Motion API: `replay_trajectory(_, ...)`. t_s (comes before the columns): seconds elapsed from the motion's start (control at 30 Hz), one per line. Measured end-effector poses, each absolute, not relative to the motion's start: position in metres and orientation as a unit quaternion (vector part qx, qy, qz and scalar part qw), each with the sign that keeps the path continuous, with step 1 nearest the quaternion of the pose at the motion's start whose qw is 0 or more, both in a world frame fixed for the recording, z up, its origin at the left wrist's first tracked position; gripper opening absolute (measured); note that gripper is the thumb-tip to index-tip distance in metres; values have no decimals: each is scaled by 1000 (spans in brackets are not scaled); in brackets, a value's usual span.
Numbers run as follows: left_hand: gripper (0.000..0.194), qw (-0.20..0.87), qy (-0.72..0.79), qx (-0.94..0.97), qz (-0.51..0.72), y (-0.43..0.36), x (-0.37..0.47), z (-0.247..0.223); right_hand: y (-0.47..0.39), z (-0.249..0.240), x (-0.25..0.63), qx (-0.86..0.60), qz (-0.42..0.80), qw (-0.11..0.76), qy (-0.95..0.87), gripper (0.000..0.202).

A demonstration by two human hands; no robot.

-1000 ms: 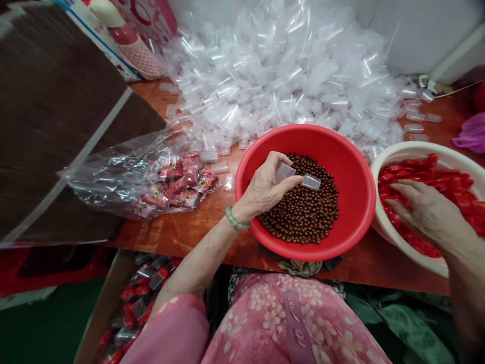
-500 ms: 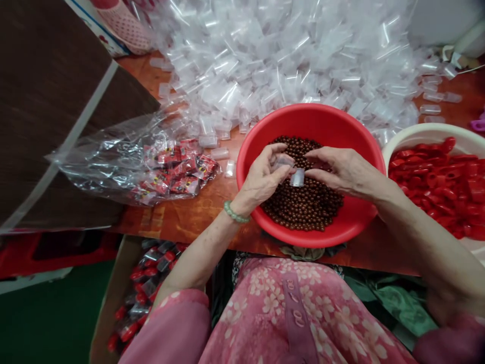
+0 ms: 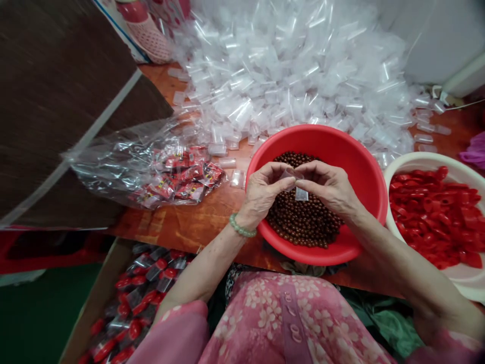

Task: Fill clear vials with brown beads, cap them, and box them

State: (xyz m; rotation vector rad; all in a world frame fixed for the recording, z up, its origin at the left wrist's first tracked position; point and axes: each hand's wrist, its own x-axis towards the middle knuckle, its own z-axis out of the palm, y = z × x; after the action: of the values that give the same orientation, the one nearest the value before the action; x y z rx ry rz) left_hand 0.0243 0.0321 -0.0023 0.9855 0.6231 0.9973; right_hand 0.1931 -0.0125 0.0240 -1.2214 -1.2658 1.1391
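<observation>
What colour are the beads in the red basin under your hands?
Dark reddish-brown beads, glossy, seen best in the head view.

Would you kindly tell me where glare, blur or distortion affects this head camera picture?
Head view: glare streaks the pile of clear tubes and the plastic bag; the brown board at the left edge is smeared and stretched; the left hand, right hand and red basin are sharp.

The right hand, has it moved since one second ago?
Yes. The right hand left the white bowl of red caps and now is over the red bowl, meeting the left hand at a small clear tube.
</observation>
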Motion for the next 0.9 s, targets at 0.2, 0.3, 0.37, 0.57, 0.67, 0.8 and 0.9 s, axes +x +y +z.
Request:
replay_trajectory(0.2, 21, 757, 250, 418, 435, 29, 16, 0, -11, 26, 198, -470, 599, 459, -457, 46)
replay_trajectory(0.3, 24, 715, 242, 471, 456, 32, 15, -5, -10, 23, 201, -445, 647, 454, -420, 51)
replay_trajectory(0.37, 24, 678, 233, 522, 462, 34, 14, -8, -11, 22, 202, -425, 670, 435, -425, 48)
replay_trajectory(0.57, 33, 628, 264, 563, 468, 30, 15, -12, -7, 28, 224, -526, 501, 325, -605, 44)
replay_trajectory(0.67, 30, 636, 312, 509, 489, 30, 16, -14, 3, 31, 248, -672, 199, 65, -711, 30)
replay_trajectory(0.8, 28, 654, 330, 471, 491, 33, 16, -16, 20, 21, 258, -686, 62, -227, -689, 28)
replay_trajectory(0.9, 25, 646, 331, 474, 498, 34, 16, -17, 33, 8, 249, -670, 71, -234, -701, 34)
